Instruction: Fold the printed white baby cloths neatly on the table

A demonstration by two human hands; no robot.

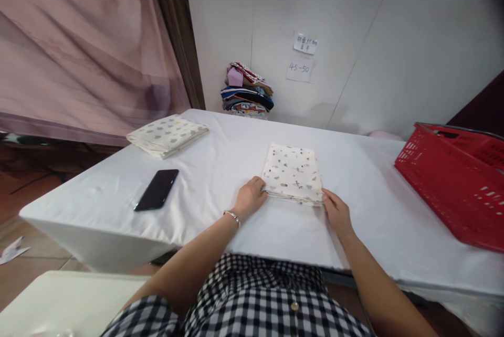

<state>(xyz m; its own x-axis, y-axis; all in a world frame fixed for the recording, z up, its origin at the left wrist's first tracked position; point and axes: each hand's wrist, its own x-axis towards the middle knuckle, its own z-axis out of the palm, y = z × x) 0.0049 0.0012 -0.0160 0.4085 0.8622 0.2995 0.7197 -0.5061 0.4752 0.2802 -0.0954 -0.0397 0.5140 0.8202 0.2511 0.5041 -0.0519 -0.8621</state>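
**Q:** Left end first?
**Me:** Folded grey-print cloth [167, 137] at the left end of the table [220, 158]. Phone [156, 190] nearer me, dark face up. Touching neither.

**Q:** Moving right?
**Me:** Garment pile [248, 93] beyond the far edge, by the wall. Then my left hand [251, 198]: grip clamped lightly on the near-left corner of the small-print cloth [293, 169].

**Q:** And that cloth?
**Me:** Flat on the table, right in front of me, between my hands. Folded into a neat packet, print up.

**Q:** Right grip?
**Me:** Right hand [337, 215] has thumb and fingers together on the near-right corner. Past it, bare table, then a red basket [452, 182] at the right end. Can't see its contents.

**Q:** Step in hand?
**Me:** My read: squaring up the fold. It looks compact, layers nearly flush. Next move calls for even tension on both corners, layers kept together. Risk: one hand pulls harder and the packet skews.

**Q:** Which way does it point?
**Me:** Sides run straight away from me, stacked layer edges facing me. Near edge slants a touch, right corner closer. Long axis: close call, nearly square. I lean towards front-to-back, given the flattened view; can't confirm.
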